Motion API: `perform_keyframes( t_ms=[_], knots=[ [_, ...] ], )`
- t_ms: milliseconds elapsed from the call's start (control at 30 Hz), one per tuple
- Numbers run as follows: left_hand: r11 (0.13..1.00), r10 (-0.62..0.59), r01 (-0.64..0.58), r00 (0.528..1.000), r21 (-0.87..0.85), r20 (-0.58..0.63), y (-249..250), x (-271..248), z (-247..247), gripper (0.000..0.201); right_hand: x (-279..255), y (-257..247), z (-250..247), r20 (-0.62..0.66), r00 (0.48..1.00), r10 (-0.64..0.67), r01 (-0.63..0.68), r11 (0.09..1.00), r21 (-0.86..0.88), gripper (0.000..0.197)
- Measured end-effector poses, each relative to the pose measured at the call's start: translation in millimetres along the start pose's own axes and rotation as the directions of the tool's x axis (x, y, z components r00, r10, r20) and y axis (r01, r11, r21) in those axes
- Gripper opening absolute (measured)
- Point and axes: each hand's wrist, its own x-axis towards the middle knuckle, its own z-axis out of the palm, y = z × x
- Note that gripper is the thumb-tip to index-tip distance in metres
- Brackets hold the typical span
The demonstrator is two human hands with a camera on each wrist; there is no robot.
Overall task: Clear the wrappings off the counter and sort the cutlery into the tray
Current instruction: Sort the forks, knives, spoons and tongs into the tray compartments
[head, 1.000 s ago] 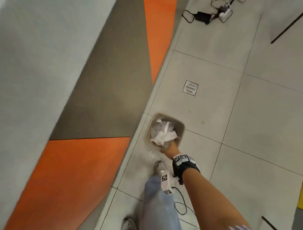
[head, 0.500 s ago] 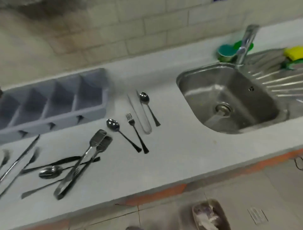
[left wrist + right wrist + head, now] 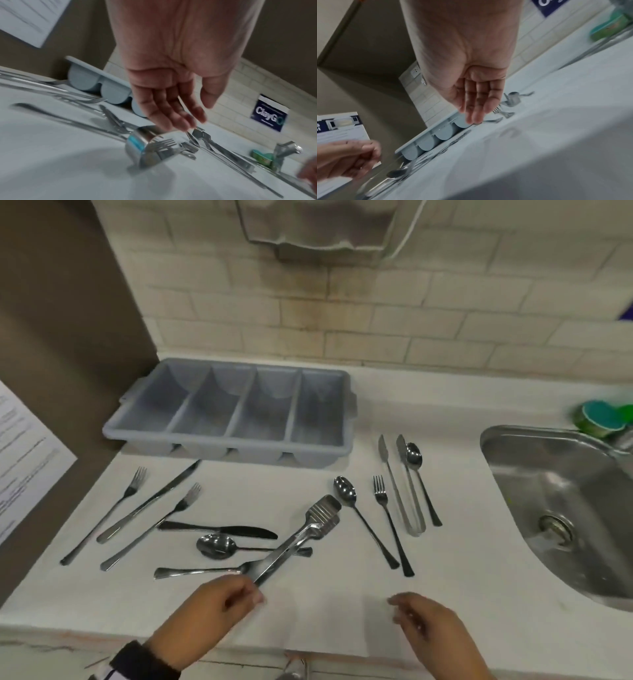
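Tabletop (image 3: 308, 611) of white stone runs along the tiled wall, with a steel sink (image 3: 561, 501) sunk into its right end. Against the wall sits the grey tray (image 3: 233, 448), its long axis lying left to right and its four compartments running front to back. Cutlery is scattered in front of it. Large serving tongs (image 3: 301, 537) lie on a diagonal, their flat slotted ends toward the tray and their closed end toward the near edge, crossing over a spoon (image 3: 219, 546) and a fork handle. Left of them two forks (image 3: 137, 477) and a knife (image 3: 150, 499) slant with their heads up and to the right; a dark knife (image 3: 222, 530) lies nearly left to right, blade pointing right. To the right, small tongs (image 3: 404, 491), two more spoons and a fork lie roughly front to back, heads toward the wall. The left hand (image 3: 212, 606) hovers over the near edge just beside the closed end of the large tongs, fingers relaxed and holding nothing. The right hand (image 3: 424, 625) hangs over bare tabletop, also loose and empty, well apart from the cutlery.
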Motion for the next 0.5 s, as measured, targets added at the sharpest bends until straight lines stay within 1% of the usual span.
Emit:
perform_keyframes(
  t_ms=[33, 67, 100, 133, 167, 233, 267, 333, 367, 400, 433, 500],
  knots=[
    [0.998, 0.054, -0.052, 0.997, 0.035, -0.062, 2.5, 11.3, -1.1, 0.006, 14.5, -7.4, -0.8, -0.026, 1.0, -0.016, 0.014, 0.998, -0.054, 0.039],
    [0.995, 0.074, -0.067, 0.993, 0.072, -0.092, 4.4, 22.4, -1.1, 0.004, 29.9, -15.3, 2.6, -0.064, 0.997, -0.05, 0.045, 0.997, -0.069, 0.032],
    [0.988, 0.1, -0.085, 0.989, 0.128, -0.113, 7.2, 32.0, -1.4, 0.012, 43.8, -26.9, 2.7, -0.11, 0.99, -0.085, 0.08, 0.995, -0.056, 0.024],
    [0.975, 0.128, -0.106, 0.986, 0.198, -0.103, 8.0, 42.0, -0.1, 0.023, 57.5, -31.2, 6.2, -0.144, 0.985, -0.092, 0.082, 0.994, -0.074, 0.022],
    [0.957, 0.174, -0.139, 0.977, 0.253, -0.12, 9.0, 52.0, 2.4, 0.031, 69.9, -33.2, 8.7, -0.145, 0.983, -0.11, 0.095, 0.99, -0.107, 0.026],
    [0.922, 0.188, -0.14, 0.977, 0.362, -0.099, 11.5, 65.3, 4.2, 0.039, 94.1, -39.5, 14.9, -0.116, 0.986, -0.116, 0.095, 0.98, -0.177, 0.034],
    [0.908, 0.174, -0.128, 0.981, 0.399, -0.081, 10.4, 68.9, 5.9, 0.037, 104.6, -42.3, 18.1, -0.118, 0.989, -0.088, 0.061, 0.975, -0.215, 0.034],
    [0.874, 0.166, -0.108, 0.983, 0.473, -0.083, 4.4, 73.3, 10.8, 0.025, 119.8, -47.4, 21.2, -0.133, 0.99, -0.054, 0.016, 0.962, -0.274, 0.025],
    [0.855, 0.195, -0.122, 0.976, 0.504, -0.095, 1.4, 74.0, 12.4, 0.018, 124.4, -49.6, 21.3, -0.141, 0.989, -0.04, -0.003, 0.955, -0.297, 0.02],
    [0.849, 0.21, -0.132, 0.973, 0.512, -0.097, -1.0, 73.7, 13.1, 0.016, 127.5, -51.9, 21.9, -0.149, 0.989, -0.025, -0.022, 0.95, -0.31, 0.018],
    [0.854, 0.234, -0.148, 0.966, 0.499, -0.113, -5.1, 74.9, 16.4, 0.019, 129.7, -53.3, 21.6, -0.153, 0.988, -0.015, -0.036, 0.947, -0.32, 0.017],
    [0.926, 0.18, -0.128, 0.977, 0.355, -0.116, -8.1, 76.8, 17.9, 0.031, 130.4, -52.6, 23.0, -0.169, 0.985, -0.014, -0.047, 0.936, -0.35, 0.018]
  ],
)
